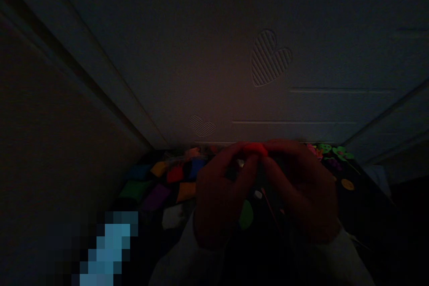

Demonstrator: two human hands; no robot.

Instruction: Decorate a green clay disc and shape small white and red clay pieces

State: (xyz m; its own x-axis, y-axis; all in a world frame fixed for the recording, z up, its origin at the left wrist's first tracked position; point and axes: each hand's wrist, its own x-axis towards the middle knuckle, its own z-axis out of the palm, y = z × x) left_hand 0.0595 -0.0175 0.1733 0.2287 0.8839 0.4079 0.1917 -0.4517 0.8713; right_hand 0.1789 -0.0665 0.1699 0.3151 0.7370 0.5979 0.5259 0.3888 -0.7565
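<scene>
In the dim light, a small bright red lump of modelling clay (255, 149) is pinched between both hands, above the dark table. My left hand (217, 196) grips its left end with thumb and fingertips. On the other end, the thumb and fingers of my right hand (304, 192) are closed in the same way. Below the hands lie a flat green disc (246, 214), a small white round piece (258, 194) and a thin pinkish stick (269, 205). My left hand partly covers the disc.
Several coloured packets, among them a green one (134, 190) and a purple one (157, 197), lie at the left. Pink and green flower shapes (342, 153) and a yellow disc (347, 184) are at the right. A panel with heart patterns (270, 58) rises behind the table.
</scene>
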